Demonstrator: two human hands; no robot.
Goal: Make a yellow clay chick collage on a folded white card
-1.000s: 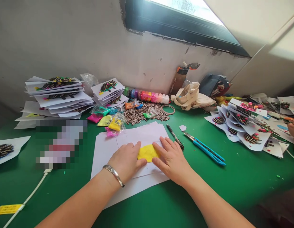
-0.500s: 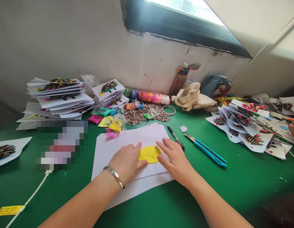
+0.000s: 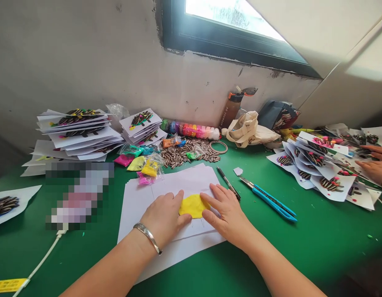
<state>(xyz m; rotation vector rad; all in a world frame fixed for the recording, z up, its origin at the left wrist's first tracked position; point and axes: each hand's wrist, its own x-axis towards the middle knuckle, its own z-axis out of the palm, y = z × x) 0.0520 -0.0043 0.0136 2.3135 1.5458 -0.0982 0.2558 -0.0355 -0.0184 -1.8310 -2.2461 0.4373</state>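
A flattened patch of yellow modelling clay [image 3: 193,206] lies on white paper [image 3: 178,179], over faint pencil lines that show below its lower edge. My left hand [image 3: 164,212], with a silver bracelet at the wrist, rests at the clay's left edge; its thumb and index finger are apart and touch the rim. From the other side, my right hand [image 3: 226,210] lays its spread fingertips on the right edge of the clay. Neither hand grasps anything. Just beyond the right hand are a black pen [image 3: 228,183] and a blue utility knife [image 3: 271,200] with its blade out.
Behind the paper lie bagged clay pieces [image 3: 150,167], sunflower seeds [image 3: 184,152], a tape ring [image 3: 218,147] and a row of coloured clay [image 3: 191,130]. Seed-decorated sheets are stacked at left [image 3: 82,142] and right [image 3: 317,161]. A co-worker's hand [image 3: 376,165] is at far right.
My right fingertips have shifted slightly inward onto the clay, while my left hand stays at its edge. The co-worker's hand reaches further into view. The whole view has tilted slightly.
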